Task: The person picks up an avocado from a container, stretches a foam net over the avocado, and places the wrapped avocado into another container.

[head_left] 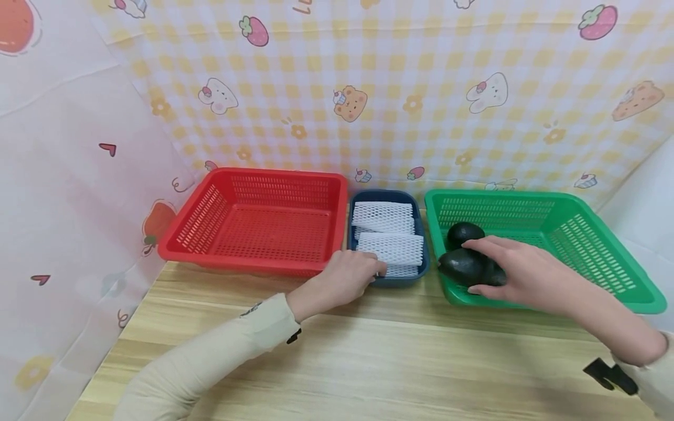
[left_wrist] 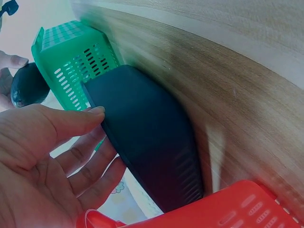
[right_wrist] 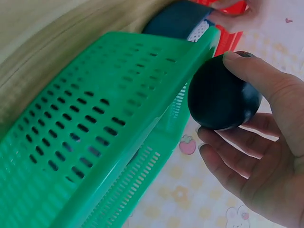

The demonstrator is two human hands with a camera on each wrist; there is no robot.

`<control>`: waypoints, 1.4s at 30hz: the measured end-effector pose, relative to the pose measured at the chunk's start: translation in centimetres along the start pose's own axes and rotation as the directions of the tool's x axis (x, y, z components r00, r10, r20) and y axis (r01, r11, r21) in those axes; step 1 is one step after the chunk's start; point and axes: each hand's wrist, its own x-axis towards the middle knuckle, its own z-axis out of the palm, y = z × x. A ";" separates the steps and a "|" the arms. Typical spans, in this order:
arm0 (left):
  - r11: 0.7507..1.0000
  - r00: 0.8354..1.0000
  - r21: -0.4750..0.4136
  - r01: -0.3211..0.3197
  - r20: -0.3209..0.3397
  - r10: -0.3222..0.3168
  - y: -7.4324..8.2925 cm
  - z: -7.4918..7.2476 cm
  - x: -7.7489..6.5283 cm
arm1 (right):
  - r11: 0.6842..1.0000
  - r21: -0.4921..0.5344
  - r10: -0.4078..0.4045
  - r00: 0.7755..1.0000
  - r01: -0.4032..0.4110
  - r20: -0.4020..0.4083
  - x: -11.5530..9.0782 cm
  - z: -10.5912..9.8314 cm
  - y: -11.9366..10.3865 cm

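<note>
My right hand (head_left: 526, 272) grips a dark avocado (head_left: 463, 266), thumb on one side and fingers on the other, over the near left part of the green basket (head_left: 579, 204). In the right wrist view this avocado (right_wrist: 223, 95) shows beside the basket's rim. Behind it in the basket lies another dark avocado (head_left: 466, 234). My left hand (head_left: 350, 275) reaches over the near left corner of a dark blue tub (head_left: 389, 282) that holds several white foam net sleeves (head_left: 389, 248). In the left wrist view its thumb is at the tub's rim, its fingers extended beyond and partly hidden.
A red basket (head_left: 274, 234) with slotted walls stands left of the tub, and the green one stands close on its right. All three sit along the back of a wooden table (head_left: 358, 362). Behind hangs a checked cloth (head_left: 316, 64); another printed cloth (head_left: 68, 204) covers the left side.
</note>
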 end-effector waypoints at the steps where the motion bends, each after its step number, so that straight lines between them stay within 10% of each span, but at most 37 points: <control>1: 1.000 1.000 0.000 0.000 -0.001 0.000 0.0 0.0 0.0 | 1.000 0.001 0.002 1.000 -0.002 -0.007 0.0 0.0 -0.2; 25: 1.000 1.000 0.012 -0.006 -0.019 0.006 0.0 0.1 0.0 | 0.992 0.014 -0.120 0.984 0.123 -0.132 0.9 3.2 -5.5; 42: 0.999 1.000 0.045 0.004 0.014 -0.004 0.3 -0.1 0.3 | 0.993 0.083 -0.087 0.996 0.084 0.030 1.1 7.7 -8.6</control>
